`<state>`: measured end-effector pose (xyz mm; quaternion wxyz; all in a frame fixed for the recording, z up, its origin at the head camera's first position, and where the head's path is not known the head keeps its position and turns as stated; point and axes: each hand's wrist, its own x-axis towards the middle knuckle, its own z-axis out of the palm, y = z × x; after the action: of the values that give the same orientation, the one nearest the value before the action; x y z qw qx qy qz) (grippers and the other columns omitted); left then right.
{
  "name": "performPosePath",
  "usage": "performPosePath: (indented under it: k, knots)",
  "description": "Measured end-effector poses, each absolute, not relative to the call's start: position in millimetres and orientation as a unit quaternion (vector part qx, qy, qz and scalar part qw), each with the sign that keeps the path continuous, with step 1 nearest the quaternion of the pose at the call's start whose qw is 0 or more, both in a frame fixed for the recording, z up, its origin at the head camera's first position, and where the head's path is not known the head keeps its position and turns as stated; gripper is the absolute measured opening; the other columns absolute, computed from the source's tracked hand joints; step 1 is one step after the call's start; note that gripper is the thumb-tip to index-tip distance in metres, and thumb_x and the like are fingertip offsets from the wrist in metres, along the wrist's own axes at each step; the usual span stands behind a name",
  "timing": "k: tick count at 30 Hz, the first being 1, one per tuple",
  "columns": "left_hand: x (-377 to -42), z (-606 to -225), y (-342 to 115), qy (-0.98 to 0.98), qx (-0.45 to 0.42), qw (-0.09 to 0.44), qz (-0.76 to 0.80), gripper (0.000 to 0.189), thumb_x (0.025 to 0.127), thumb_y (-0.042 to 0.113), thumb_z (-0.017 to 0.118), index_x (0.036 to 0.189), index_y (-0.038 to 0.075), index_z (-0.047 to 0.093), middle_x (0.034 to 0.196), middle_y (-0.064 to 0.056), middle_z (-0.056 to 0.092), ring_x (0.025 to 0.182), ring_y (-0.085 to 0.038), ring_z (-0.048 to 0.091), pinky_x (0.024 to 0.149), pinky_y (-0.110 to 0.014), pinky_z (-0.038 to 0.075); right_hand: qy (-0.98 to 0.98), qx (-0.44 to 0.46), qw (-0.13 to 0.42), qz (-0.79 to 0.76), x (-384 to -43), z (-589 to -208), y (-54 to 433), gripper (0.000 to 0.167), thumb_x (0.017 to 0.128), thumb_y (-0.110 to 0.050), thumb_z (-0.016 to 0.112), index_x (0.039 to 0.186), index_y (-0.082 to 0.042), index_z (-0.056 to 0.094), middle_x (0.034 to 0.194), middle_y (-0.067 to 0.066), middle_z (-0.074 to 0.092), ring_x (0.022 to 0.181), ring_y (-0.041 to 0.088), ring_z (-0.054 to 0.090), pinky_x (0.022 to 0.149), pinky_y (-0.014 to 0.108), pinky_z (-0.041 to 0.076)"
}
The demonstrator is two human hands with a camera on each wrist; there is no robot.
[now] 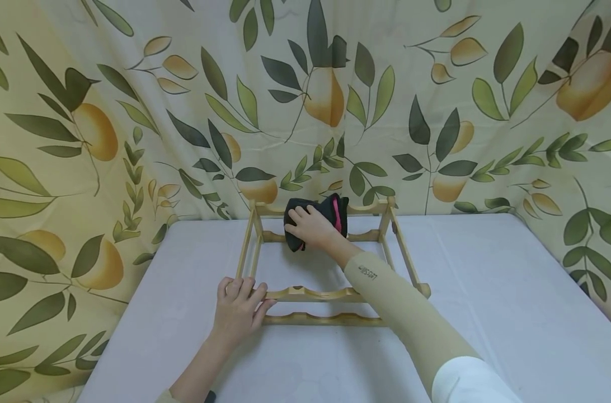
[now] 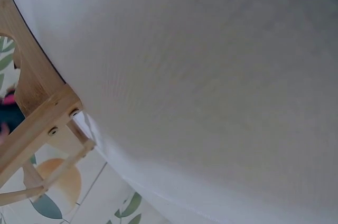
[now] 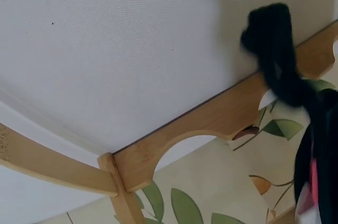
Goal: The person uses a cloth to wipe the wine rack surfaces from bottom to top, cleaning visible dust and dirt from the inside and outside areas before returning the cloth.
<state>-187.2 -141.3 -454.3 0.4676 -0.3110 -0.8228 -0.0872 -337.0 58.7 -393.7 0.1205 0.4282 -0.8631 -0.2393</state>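
A low wooden rack (image 1: 313,292) with scalloped rails stands on the table. My left hand (image 1: 239,307) grips its front left corner, the thumb along the front rail. Over at the back rail, my right hand (image 1: 311,226) holds a bunched black cloth (image 1: 328,209) with a pink strip against the rack. In the right wrist view the cloth (image 3: 274,49) hangs across the scalloped rail (image 3: 211,113). The left wrist view catches the rack's wooden end (image 2: 37,76) and a bit of the dark cloth (image 2: 10,115); the left hand itself is outside that view.
A white-covered table (image 1: 487,291) bears the rack. Close behind it hangs a curtain (image 1: 416,73) printed with leaves and fruit, which also runs along the left side. My right forearm (image 1: 396,302) crosses over the rack's right half.
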Motion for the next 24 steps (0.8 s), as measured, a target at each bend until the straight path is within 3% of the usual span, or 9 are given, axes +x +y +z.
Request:
performPosePath:
  k: [4, 9, 16, 20, 24]
  knots:
    - [-187.1, -454.4, -141.2, -0.822, -0.310, 0.471, -0.087, 0.039, 0.095, 0.045, 0.036, 0.084, 0.012, 0.053, 0.081, -0.006, 0.044, 0.078, -0.025, 0.041, 0.075, -0.043, 0.030, -0.856, 0.440, 0.083, -0.260, -336.8, -394.6, 58.5, 0.059, 0.074, -0.035, 0.074, 0.126, -0.021, 0.051, 0.130, 0.011, 0.043, 0.117, 0.026, 0.040, 0.095, 0.042, 0.036]
    - [-187.0, -454.0, -140.7, -0.822, -0.309, 0.469, -0.088, 0.039, 0.095, 0.045, 0.036, 0.084, 0.012, 0.054, 0.081, -0.006, 0.044, 0.078, -0.024, 0.041, 0.075, -0.043, 0.030, -0.872, 0.421, 0.119, -0.219, -339.3, -396.0, 57.6, 0.056, 0.075, -0.036, 0.073, 0.124, -0.021, 0.052, 0.127, 0.011, 0.043, 0.115, 0.027, 0.041, 0.094, 0.044, 0.037]
    - [-185.7, -454.2, -142.0, -0.822, -0.308, 0.471, -0.091, 0.039, 0.095, 0.045, 0.036, 0.085, 0.012, 0.054, 0.081, -0.007, 0.044, 0.077, -0.024, 0.041, 0.075, -0.043, 0.030, -0.849, 0.446, 0.043, -0.282, -337.9, -394.8, 55.2, 0.056, 0.076, -0.036, 0.073, 0.126, -0.024, 0.052, 0.131, 0.008, 0.044, 0.118, 0.023, 0.039, 0.096, 0.042, 0.035]
    - [-186.0, -454.6, -142.3, -0.824, -0.309, 0.466, -0.090, 0.039, 0.096, 0.045, 0.035, 0.085, 0.012, 0.053, 0.080, -0.006, 0.043, 0.077, -0.024, 0.040, 0.075, -0.043, 0.030, -0.845, 0.473, 0.096, -0.231, -337.8, -390.7, 60.0, 0.055, 0.075, -0.035, 0.073, 0.124, -0.022, 0.053, 0.129, 0.010, 0.045, 0.115, 0.025, 0.042, 0.093, 0.043, 0.037]
    - [-188.2, -454.1, -142.1, -0.825, -0.312, 0.465, -0.084, 0.039, 0.096, 0.044, 0.035, 0.085, 0.011, 0.053, 0.080, -0.006, 0.042, 0.076, -0.024, 0.039, 0.075, -0.044, 0.030, -0.805, 0.534, 0.187, -0.178, -339.3, -385.4, 65.0, 0.050, 0.073, -0.040, 0.073, 0.115, -0.019, 0.055, 0.119, 0.010, 0.048, 0.102, 0.025, 0.046, 0.083, 0.040, 0.041]
